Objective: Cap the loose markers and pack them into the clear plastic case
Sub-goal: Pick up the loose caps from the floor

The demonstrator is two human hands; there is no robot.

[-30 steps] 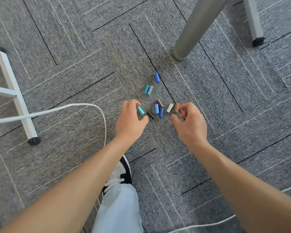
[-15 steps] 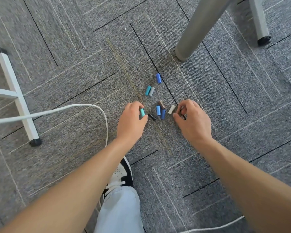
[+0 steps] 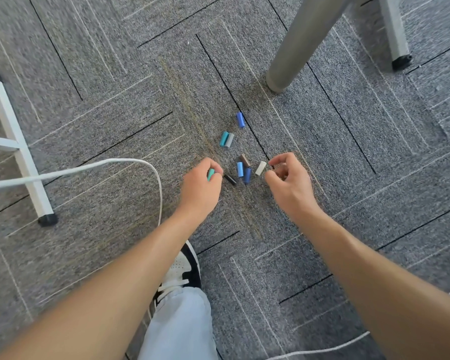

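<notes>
I see grey carpet (image 3: 348, 178) underfoot, with a thick round table leg (image 3: 296, 45) planted just beyond the scattered caps, a slimmer white leg (image 3: 396, 32) at far right, a white frame (image 3: 18, 152) at left and a white cable (image 3: 130, 162) looping close beside the left hand; a black-and-white shoe (image 3: 182, 271) sits between the forearms; no case shows in my view, so all caps lie loose on the carpet; I count seven lying there: a blue cap (image 3: 240, 119) farthest out, a teal cap (image 3: 224, 139) touching a grey cap (image 3: 229, 140), then a brown cap (image 3: 244, 160), a light blue cap (image 3: 240, 169), a dark blue cap (image 3: 246, 175), a black cap (image 3: 230, 179) and a white cap (image 3: 260, 168) near the hands; my left hand (image 3: 200, 187) is curled round an eighth, a turquoise cap (image 3: 210, 174); my right hand (image 3: 289, 185) has finger and thumb curled close just beside the white cap, and I cannot tell whether it pinches anything.
</notes>
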